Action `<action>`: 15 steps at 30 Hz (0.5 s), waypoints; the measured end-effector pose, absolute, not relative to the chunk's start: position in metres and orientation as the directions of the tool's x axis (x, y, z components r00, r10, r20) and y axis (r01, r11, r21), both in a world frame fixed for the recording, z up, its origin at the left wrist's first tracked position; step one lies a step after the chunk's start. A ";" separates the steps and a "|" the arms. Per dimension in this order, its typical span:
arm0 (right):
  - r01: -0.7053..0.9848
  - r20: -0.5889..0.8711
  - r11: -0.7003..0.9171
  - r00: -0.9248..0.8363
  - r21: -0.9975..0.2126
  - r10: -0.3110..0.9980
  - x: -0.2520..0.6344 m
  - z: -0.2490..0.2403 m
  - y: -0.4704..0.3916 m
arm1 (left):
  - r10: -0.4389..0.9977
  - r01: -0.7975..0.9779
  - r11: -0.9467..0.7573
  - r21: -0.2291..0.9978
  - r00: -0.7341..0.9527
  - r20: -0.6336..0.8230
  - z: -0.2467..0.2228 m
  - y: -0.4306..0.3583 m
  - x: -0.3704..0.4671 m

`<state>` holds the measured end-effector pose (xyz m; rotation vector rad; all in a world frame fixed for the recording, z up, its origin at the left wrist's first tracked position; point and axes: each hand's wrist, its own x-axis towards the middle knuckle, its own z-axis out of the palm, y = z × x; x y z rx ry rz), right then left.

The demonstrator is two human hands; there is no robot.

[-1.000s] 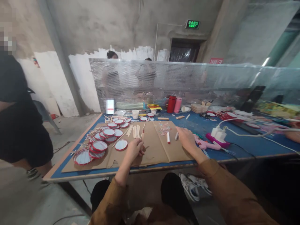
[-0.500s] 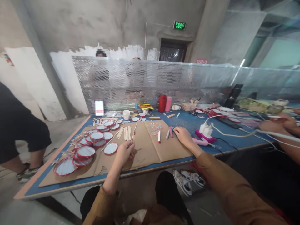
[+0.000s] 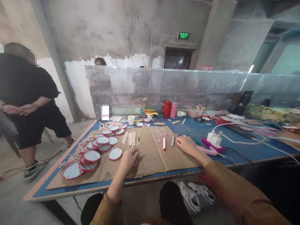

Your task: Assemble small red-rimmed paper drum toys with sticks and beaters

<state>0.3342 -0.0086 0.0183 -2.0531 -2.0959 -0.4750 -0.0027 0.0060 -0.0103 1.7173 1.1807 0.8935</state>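
My left hand (image 3: 130, 160) is closed over the cardboard sheet (image 3: 150, 164), and a thin wooden stick (image 3: 139, 137) with a reddish part rises from its fingers. Left of it lies a round white disc with a red rim (image 3: 115, 154). My right hand (image 3: 187, 145) rests at the cardboard's right edge, fingers bent down over a slim pink pen-like thing, mostly hidden. Next to these fingers are a grey pen-like piece (image 3: 172, 141) and a white marker with a red end (image 3: 164, 144). Loose coloured bands (image 3: 160, 134) and flat wooden sticks (image 3: 132, 138) lie beyond.
Overlapping red-rimmed discs (image 3: 91, 156) cover the left side. Right of my hand are a pink glue gun (image 3: 207, 150) and a purple power strip (image 3: 213, 144) with white cables. Bottles (image 3: 167, 109) and a paper cup (image 3: 131, 119) stand before a mesh screen (image 3: 122, 84). A person (image 3: 28, 93) stands left.
The view has tilted up and shifted left. My right hand has moved onto the pink pen-like thing, covering it. My left hand keeps its place by the stick.
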 end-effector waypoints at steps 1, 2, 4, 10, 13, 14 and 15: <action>0.995 0.330 0.000 -0.032 0.096 0.944 0.336 0.021 -0.010 | 0.950 0.351 -0.198 0.915 0.297 0.092 -0.009 0.005 -0.003; 0.996 0.326 -0.008 -0.020 0.085 0.945 0.339 0.024 -0.010 | 0.951 0.355 -0.197 0.914 0.295 0.091 -0.008 0.005 -0.003; 0.997 0.339 -0.041 0.016 0.066 0.941 0.344 0.029 -0.011 | 0.953 0.364 -0.190 0.912 0.293 0.081 -0.006 0.004 -0.003; 0.994 0.371 -0.050 0.011 0.094 0.929 0.348 0.032 -0.011 | 0.953 0.395 -0.180 0.901 0.295 0.061 -0.005 0.004 -0.004; 0.989 0.357 0.042 -0.091 0.141 0.930 0.343 0.027 -0.013 | 0.955 0.396 -0.174 0.901 0.293 0.055 -0.006 0.005 -0.004; 0.985 0.346 0.084 -0.132 0.152 0.929 0.341 0.026 -0.013 | 0.954 0.397 -0.175 0.901 0.294 0.056 -0.006 0.005 -0.004; 0.980 0.336 0.125 -0.173 0.158 0.926 0.338 0.025 -0.014 | 0.954 0.398 -0.178 0.900 0.295 0.058 -0.006 0.005 -0.004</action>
